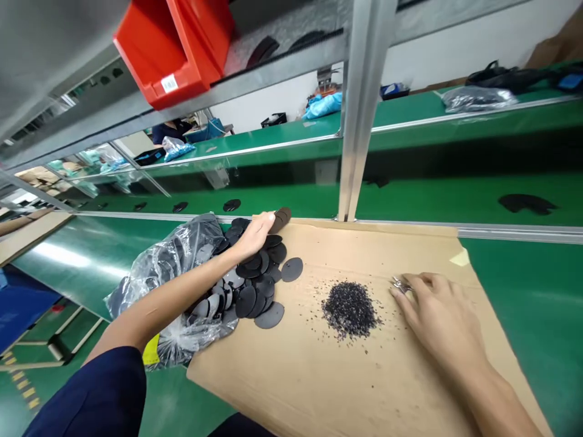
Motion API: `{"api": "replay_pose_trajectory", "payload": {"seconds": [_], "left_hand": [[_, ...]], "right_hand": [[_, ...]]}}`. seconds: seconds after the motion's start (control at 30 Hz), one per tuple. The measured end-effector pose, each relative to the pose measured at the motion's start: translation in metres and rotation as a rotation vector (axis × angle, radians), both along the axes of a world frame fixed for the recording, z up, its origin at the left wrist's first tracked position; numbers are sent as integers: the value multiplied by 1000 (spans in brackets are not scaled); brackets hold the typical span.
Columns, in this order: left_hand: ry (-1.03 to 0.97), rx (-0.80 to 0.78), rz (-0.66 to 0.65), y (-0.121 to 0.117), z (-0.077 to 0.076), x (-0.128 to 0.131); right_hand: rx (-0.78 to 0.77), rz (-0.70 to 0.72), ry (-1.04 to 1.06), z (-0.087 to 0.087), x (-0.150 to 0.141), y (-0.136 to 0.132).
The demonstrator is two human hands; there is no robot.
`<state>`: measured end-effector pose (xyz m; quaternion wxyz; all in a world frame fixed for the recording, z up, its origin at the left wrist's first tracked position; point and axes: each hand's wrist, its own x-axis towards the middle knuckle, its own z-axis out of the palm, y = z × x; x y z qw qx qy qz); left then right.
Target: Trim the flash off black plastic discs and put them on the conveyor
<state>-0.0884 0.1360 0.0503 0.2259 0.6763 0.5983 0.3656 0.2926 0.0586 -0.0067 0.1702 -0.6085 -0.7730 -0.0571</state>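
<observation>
head view: left hand pinches a stack of black discs; right hand grips small metal tweezers; a loose pinch could likely spill the stack.

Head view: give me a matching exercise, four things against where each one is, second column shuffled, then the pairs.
Things:
1. left hand
2. right hand
3. red bin
4. pile of small dark bits

Places:
A. on the cardboard sheet, between the hands
B. up on the metal shelf
C. on the heap of black discs, holding a small stack
D. at the cardboard's right side, fingers on a small metal tool

Pairs: 1-C, 2-D, 3-B, 4-A
</observation>
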Motion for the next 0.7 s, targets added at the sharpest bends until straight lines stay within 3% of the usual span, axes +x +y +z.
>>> {"api": "replay_pose_trajectory", "payload": {"seconds": [0.13, 0.27, 0.43, 0.7], "left_hand": [[181, 40, -10, 67, -5, 6], [340, -17, -41, 103, -27, 25], [514, -148, -13, 126, -37, 28], [698, -286, -1, 137, -24, 23]], "right_hand": [[3, -5, 9, 3, 1, -3], [21, 4, 20, 3, 2, -7], [60, 19, 48, 3, 4, -10], [66, 11, 56, 4, 2, -11]]}}
